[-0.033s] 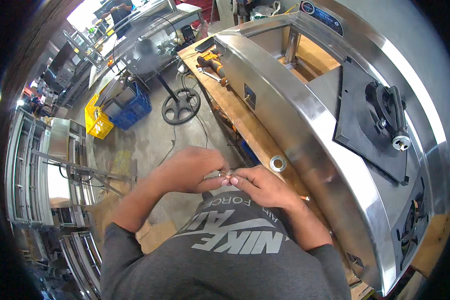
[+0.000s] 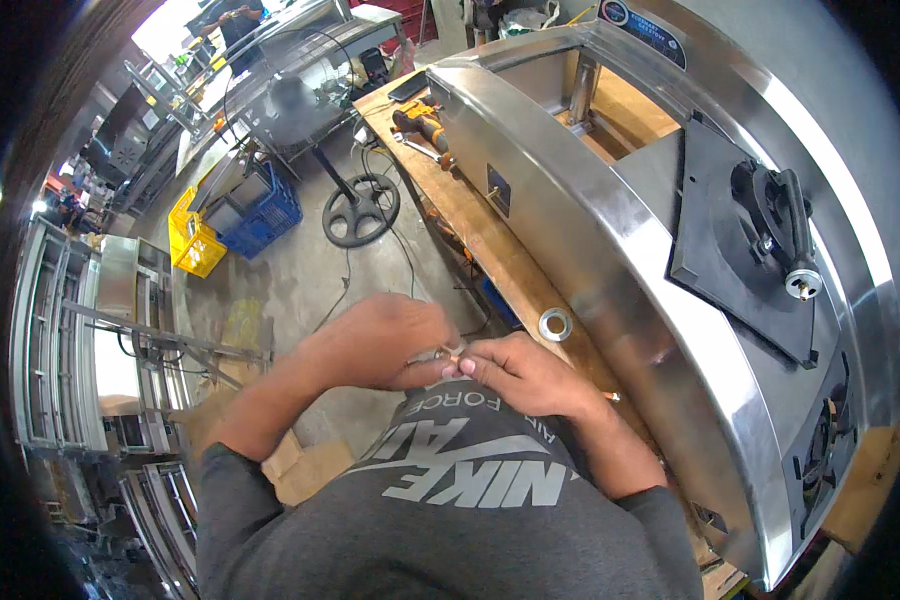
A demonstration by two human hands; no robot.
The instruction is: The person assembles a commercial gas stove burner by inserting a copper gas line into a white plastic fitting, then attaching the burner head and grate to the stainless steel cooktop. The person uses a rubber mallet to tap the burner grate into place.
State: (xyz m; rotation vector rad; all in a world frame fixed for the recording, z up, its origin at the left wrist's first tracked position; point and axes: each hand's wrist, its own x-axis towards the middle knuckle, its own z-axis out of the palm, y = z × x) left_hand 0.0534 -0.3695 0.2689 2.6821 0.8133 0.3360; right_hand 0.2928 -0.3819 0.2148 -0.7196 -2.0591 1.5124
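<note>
In front of my chest, my left hand (image 2: 390, 340) and my right hand (image 2: 520, 370) meet at the fingertips. Between them is a small copper-coloured fitting (image 2: 456, 358), with a thin whitish strip at its upper side. My right thumb and forefinger pinch the fitting. The left fingers are curled closely around its other side, slightly blurred, and partly hide it. Just beyond my right hand, a round silver-and-white ring, like a tape roll (image 2: 556, 325), lies on the wooden bench (image 2: 510, 260). Another small copper-coloured piece (image 2: 611, 397) shows beside my right wrist.
A large stainless-steel stove (image 2: 610, 240) fills the bench on the right, with a black burner plate (image 2: 740, 240) on top. Pliers (image 2: 425, 125) and a wrench (image 2: 415, 146) lie at the bench's far end. A pedestal fan (image 2: 360, 212) and blue crate (image 2: 265, 215) stand on the floor.
My left hand has tilted slightly at the fingertips, and the whitish strip by the fitting shows more. My right hand stays nearly in place.
</note>
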